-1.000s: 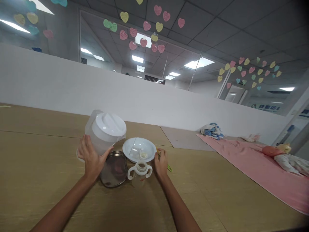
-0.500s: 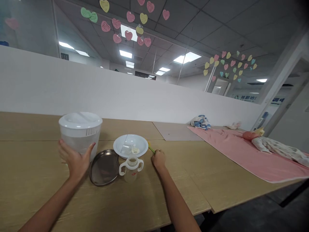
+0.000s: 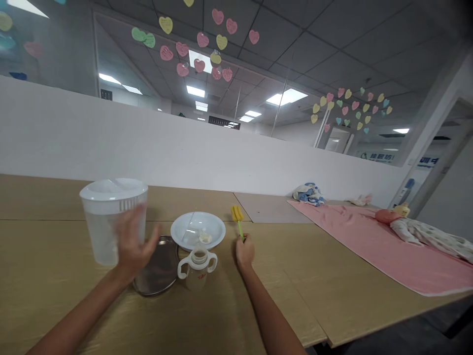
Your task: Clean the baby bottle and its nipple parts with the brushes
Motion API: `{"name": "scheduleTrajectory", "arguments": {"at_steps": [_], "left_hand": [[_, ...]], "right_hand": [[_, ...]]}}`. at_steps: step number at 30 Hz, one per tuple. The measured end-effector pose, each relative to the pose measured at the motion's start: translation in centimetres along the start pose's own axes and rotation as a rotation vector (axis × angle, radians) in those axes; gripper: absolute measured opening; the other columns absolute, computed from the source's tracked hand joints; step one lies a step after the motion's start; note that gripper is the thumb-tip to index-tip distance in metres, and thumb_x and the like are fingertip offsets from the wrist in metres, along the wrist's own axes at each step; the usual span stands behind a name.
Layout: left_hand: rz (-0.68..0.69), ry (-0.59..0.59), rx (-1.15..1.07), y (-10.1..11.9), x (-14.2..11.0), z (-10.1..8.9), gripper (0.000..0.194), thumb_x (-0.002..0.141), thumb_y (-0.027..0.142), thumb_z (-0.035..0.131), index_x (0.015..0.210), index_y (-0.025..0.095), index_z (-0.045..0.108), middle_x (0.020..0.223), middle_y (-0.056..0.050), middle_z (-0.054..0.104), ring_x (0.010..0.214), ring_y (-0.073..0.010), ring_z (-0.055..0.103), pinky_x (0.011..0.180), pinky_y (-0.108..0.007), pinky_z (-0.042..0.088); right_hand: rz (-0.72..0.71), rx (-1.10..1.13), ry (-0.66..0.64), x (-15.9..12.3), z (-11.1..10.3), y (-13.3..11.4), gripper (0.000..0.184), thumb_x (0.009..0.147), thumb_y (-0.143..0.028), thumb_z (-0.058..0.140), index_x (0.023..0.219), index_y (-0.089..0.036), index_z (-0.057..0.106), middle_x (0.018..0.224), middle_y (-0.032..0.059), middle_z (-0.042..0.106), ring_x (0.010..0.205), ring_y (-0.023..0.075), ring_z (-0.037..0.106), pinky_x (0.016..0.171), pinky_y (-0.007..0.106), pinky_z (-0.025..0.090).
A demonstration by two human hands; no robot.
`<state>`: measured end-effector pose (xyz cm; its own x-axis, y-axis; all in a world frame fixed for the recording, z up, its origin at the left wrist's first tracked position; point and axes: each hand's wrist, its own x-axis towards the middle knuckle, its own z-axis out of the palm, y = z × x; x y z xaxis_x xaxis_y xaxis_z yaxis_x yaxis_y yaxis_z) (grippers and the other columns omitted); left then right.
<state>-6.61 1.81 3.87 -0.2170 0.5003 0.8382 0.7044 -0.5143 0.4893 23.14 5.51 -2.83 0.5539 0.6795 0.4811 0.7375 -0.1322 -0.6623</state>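
Currently, the right hand is clenched around the green handle of a bottle brush. The brush's long axis rises from the fist, tilted slightly toward the person's left and away from the body, with the yellow sponge head uppermost and the handle's lower end hidden in the fist. The brush is just right of a white plate, with no contact seen. The left hand is open, fingers spread and motion-blurred, in front of a clear plastic pitcher with a white lid; contact cannot be confirmed. A round steel tray lies just beyond that hand. A two-handled baby bottle stands between tray and brush on a light wood table.
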Motion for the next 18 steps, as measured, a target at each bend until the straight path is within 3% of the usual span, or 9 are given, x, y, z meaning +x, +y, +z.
{"name": "scheduleTrajectory", "arguments": {"at_steps": [1, 2, 3, 5, 9, 14, 18], "left_hand": [[0.111, -0.133, -0.01, 1.1, 0.5, 1.0, 0.042, 0.083, 0.039, 0.045, 0.119, 0.018, 0.051, 0.119, -0.009, 0.057, 0.118, -0.0289, 0.046, 0.103, -0.044, 0.031], [0.176, -0.356, -0.006, 2.2, 1.0, 2.1, 0.034, 0.086, 0.036, 0.041, 0.111, 0.021, 0.057, 0.111, -0.007, 0.063, 0.11, -0.0247, 0.052, 0.099, -0.039, 0.036], [0.196, -0.567, 0.039, 3.2, 1.5, 3.4, 0.031, 0.086, 0.034, 0.039, 0.104, 0.022, 0.062, 0.103, -0.006, 0.066, 0.103, -0.0222, 0.057, 0.094, -0.035, 0.039], [0.114, -0.915, 0.244, 4.7, 2.1, 5.8, 0.029, 0.084, 0.031, 0.039, 0.088, 0.02, 0.066, 0.093, -0.008, 0.069, 0.094, -0.0215, 0.061, 0.087, -0.033, 0.041], [0.005, -1.054, 0.355, 5.2, 2.0, 8.8, 0.02, 0.071, 0.03, 0.053, 0.07, 0.014, 0.066, 0.078, -0.015, 0.069, 0.077, -0.0269, 0.064, 0.068, -0.033, 0.044], [-0.065, -1.105, 0.35, 4.2, 1.6, 8.9, 0.022, 0.068, 0.034, 0.054, 0.074, 0.015, 0.063, 0.078, -0.014, 0.069, 0.072, -0.0265, 0.064, 0.058, -0.03, 0.041], [-0.072, -1.09, 0.303, 3.8, 1.8, 9.1, 0.018, 0.06, 0.019, 0.057, 0.077, 0.016, 0.061, 0.078, -0.009, 0.067, 0.073, -0.0231, 0.062, 0.059, -0.027, 0.039]], "right_hand": [[0.004, 0.025, 0.017, 0.1, 0.1, 0.1, 0.023, 0.078, -0.026, 0.034, 0.081, -0.02, 0.056, 0.063, 0.0063, 0.063, 0.055, 0.0216, 0.057, 0.046, 0.027, 0.031], [0.006, 0.047, 0.029, 0.1, 0.1, 0.2, 0.023, 0.078, -0.027, 0.034, 0.08, -0.02, 0.056, 0.063, 0.0063, 0.063, 0.055, 0.0218, 0.056, 0.046, 0.027, 0.031], [0.008, 0.067, 0.037, 0.2, 0.1, 0.3, 0.023, 0.077, -0.028, 0.034, 0.079, -0.02, 0.056, 0.063, 0.0065, 0.063, 0.055, 0.0221, 0.056, 0.046, 0.027, 0.031], [0.011, 0.099, 0.048, 0.3, 0.1, 0.4, 0.023, 0.077, -0.03, 0.035, 0.078, -0.021, 0.055, 0.064, 0.0068, 0.063, 0.056, 0.0226, 0.057, 0.047, 0.027, 0.031], [0.018, 0.141, 0.06, 0.3, 0.1, 0.3, 0.022, 0.076, -0.031, 0.035, 0.077, -0.021, 0.055, 0.064, 0.0067, 0.063, 0.055, 0.0229, 0.056, 0.047, 0.028, 0.031], [-0.018, 0.18, 0.053, -0.1, 0.4, -0.4, 0.02, 0.076, -0.029, 0.037, 0.076, -0.021, 0.055, 0.062, 0.005, 0.062, 0.055, 0.0216, 0.055, 0.047, 0.027, 0.032], [-0.055, 0.197, 0.032, -0.6, 0.2, -1.2, 0.021, 0.075, -0.029, 0.037, 0.079, -0.021, 0.056, 0.064, 0.0045, 0.062, 0.057, 0.0212, 0.056, 0.049, 0.026, 0.033]]}}
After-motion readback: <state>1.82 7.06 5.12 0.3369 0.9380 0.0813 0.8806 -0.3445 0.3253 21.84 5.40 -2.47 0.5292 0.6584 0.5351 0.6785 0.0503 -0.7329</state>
